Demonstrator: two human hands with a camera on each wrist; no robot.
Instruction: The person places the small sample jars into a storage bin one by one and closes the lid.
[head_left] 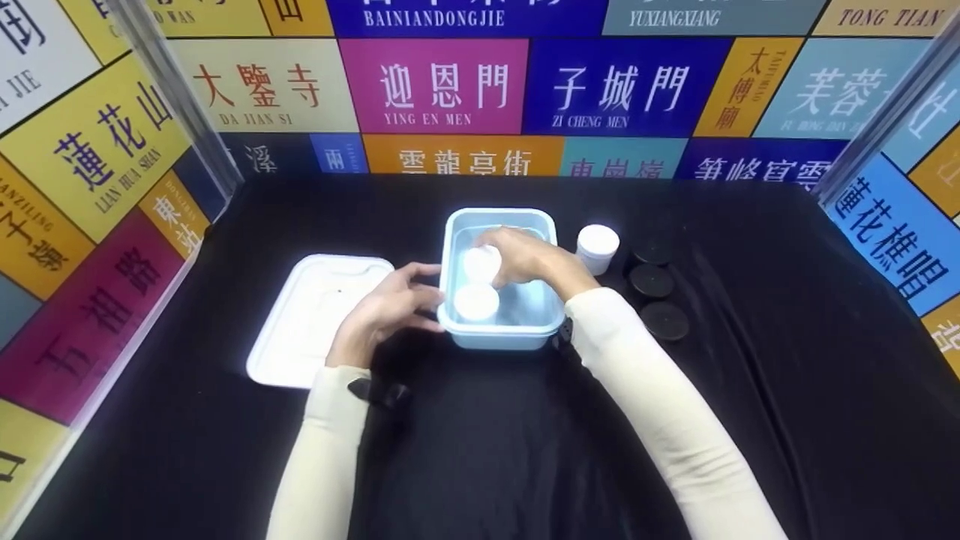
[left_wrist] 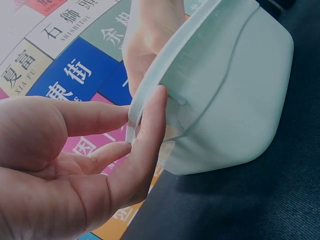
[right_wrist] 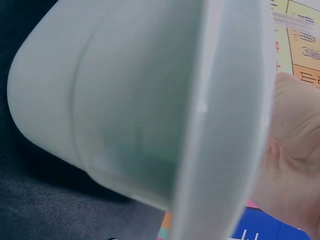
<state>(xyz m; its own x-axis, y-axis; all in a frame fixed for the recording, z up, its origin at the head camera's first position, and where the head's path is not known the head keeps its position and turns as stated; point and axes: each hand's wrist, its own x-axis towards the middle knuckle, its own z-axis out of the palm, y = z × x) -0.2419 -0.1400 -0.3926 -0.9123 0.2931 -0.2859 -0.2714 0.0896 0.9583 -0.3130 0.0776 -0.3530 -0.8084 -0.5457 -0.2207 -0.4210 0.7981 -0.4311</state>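
Left hand point(head_left: 386, 307) pinches pale-blue tub point(head_left: 504, 341) at rim — right hand point(head_left: 523, 255) grips 1 white jar point(head_left: 481, 264) inside, 2nd jar point(head_left: 477, 302) beside.

Long sleeves, plain pale cream: left sleeve point(head_left: 322, 457), right sleeve point(head_left: 652, 390). Fit close along forearms; fabric mostly smooth, soft creases on the right one farther up the arm. Both end at the wrist. Left hand point(head_left: 386, 304) and right hand point(head_left: 525, 259) bare. Small black device point(head_left: 360, 388) at left cuff, rounded, jutting inward. Dark piece point(head_left: 567, 328) by right cuff, detail unclear.
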